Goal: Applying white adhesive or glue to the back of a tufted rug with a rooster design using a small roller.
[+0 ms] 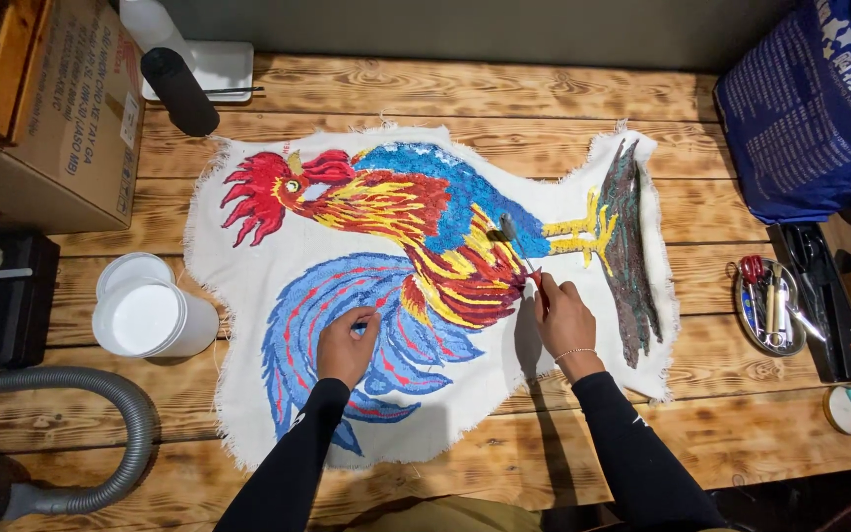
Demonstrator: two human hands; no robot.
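Here, from the head view: left hand [345,347] curled down flat on the blue tail of the rooster cloth [416,286] spread on the wooden table [504,94], right hand [563,320] pinching a thin tool [516,241] at the red belly; mid-detailing, seemingly, steady pressure wanted.

A cloth [425,394] with a rooster picture lies flat in the middle of a table [504,94]. Both hands rest on the cloth: the left hand [347,345] near its middle, the right hand [563,320] to the right, holding a tool [514,238]. A tub [150,317] stands left of the cloth. A box [71,118] sits at the far left corner. A dish of tools [770,305] lies near the right edge, a bag [810,108] behind it.
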